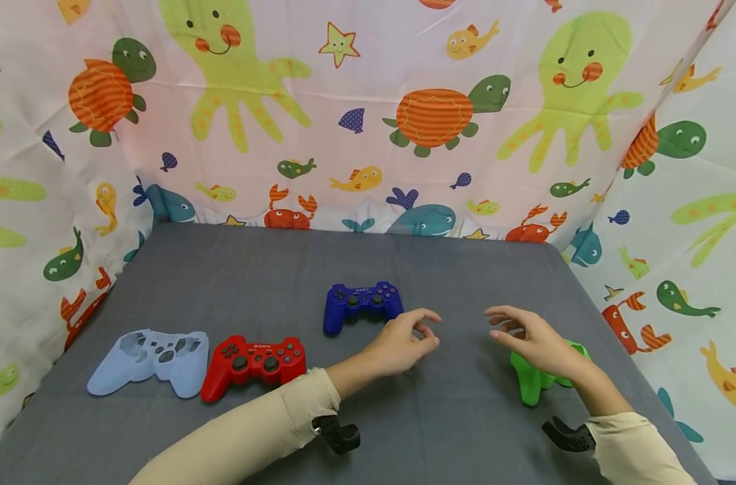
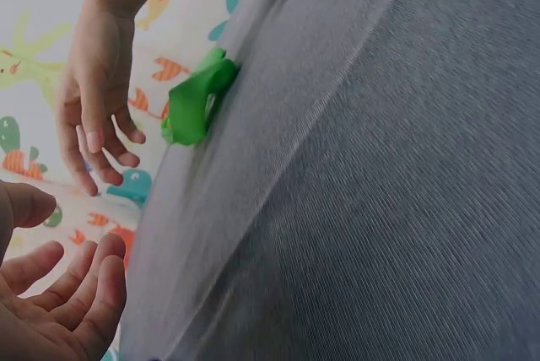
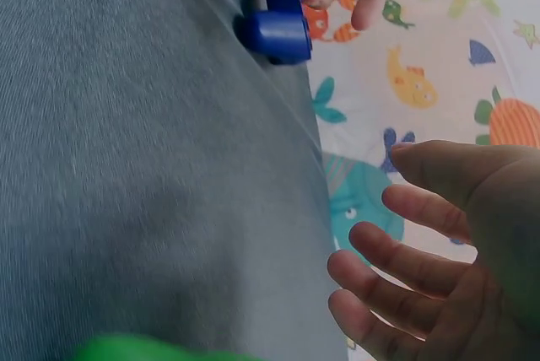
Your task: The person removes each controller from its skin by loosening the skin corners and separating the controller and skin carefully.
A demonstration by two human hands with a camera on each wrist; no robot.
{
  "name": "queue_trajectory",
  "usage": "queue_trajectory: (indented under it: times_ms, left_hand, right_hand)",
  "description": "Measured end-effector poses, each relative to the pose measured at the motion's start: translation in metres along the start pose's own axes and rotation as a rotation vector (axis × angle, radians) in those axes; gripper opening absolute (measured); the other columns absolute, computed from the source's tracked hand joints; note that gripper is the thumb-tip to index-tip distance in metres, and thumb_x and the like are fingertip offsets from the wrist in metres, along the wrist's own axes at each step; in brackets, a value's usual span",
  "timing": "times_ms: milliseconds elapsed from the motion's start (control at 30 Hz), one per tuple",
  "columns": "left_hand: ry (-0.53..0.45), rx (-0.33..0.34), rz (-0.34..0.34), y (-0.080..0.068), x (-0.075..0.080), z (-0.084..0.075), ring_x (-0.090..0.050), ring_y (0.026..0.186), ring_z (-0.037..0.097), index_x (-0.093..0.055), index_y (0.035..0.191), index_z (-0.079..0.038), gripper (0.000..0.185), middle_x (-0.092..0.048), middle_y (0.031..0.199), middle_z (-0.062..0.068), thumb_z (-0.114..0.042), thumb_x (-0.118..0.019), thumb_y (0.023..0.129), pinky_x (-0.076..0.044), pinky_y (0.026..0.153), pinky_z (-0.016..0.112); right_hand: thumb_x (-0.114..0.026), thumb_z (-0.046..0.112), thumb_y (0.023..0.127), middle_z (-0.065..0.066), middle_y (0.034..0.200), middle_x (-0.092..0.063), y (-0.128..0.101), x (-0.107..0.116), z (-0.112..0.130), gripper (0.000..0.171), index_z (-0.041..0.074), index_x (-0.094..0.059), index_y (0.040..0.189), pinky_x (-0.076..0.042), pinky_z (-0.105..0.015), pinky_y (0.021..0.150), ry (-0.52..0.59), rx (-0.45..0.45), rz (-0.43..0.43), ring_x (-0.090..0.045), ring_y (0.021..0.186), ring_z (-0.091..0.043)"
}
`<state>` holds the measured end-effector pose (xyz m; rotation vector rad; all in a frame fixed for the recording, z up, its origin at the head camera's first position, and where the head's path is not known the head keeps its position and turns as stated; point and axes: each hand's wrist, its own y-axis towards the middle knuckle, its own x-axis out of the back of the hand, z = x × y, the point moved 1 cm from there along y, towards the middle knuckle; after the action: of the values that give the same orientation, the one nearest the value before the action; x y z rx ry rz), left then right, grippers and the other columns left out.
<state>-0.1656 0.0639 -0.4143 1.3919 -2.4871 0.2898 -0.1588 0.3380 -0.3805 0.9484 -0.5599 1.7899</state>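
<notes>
Both hands hover over the grey tabletop, fingers loosely bent and nothing held. My left hand [image 1: 402, 341] is nearest the blue game controller [image 1: 363, 302], just right of and in front of it. My right hand [image 1: 534, 337] hangs above and partly hides a green silicone controller cover [image 1: 530, 378]; the left wrist view shows this green cover [image 2: 200, 98] lying limp on the table. To the left, a red game controller [image 1: 255, 364] sits beside a pale blue silicone controller cover [image 1: 152, 360]. The right wrist view catches part of the blue controller [image 3: 281, 34].
A grey cloth [image 1: 246, 269] covers the table. Behind and on both sides hangs a white curtain [image 1: 368, 74] printed with sea animals, meeting the table's edges. Black wrist straps [image 1: 337, 434] sit at the cuffs of the beige sleeves [image 1: 252, 431].
</notes>
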Motion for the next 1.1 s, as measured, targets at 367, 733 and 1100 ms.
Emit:
queue_trajectory:
  times_ms: [367, 733, 1100]
  left_hand:
    - [0.042, 0.008, -0.05, -0.015, 0.024, 0.006, -0.069, 0.079, 0.037, -0.06, 0.134, -0.018, 0.033, -0.066, 0.106, 0.002, -0.019, -0.062, 0.101, -0.05, 0.057, 0.027]
    - [0.033, 0.009, -0.112, -0.023, 0.045, 0.012, -0.07, 0.083, 0.036, -0.06, 0.135, -0.017, 0.035, -0.067, 0.108, 0.005, -0.02, -0.062, 0.1, -0.052, 0.06, 0.031]
    - [0.057, 0.02, -0.184, -0.034, 0.071, 0.019, -0.068, 0.088, 0.023, -0.059, 0.137, -0.011, 0.037, -0.066, 0.112, 0.008, -0.016, -0.062, 0.1, -0.052, 0.069, 0.03]
  right_hand:
    - [-0.063, 0.016, 0.101, -0.019, 0.13, -0.065, 0.021, -0.02, 0.017, 0.035, 0.006, -0.06, 0.134, -0.056, -0.031, 0.086, 0.067, 0.005, 0.023, -0.066, 0.105, -0.024]
    - [-0.061, 0.014, 0.102, -0.025, 0.127, -0.066, 0.051, -0.043, 0.025, 0.035, 0.0, -0.059, 0.134, -0.054, -0.044, 0.093, 0.119, 0.063, 0.049, -0.066, 0.111, -0.033]
    - [-0.06, 0.015, 0.103, -0.024, 0.128, -0.066, 0.066, -0.051, 0.032, 0.036, -0.001, -0.059, 0.135, -0.052, -0.047, 0.096, 0.159, 0.085, 0.071, -0.065, 0.116, -0.034]
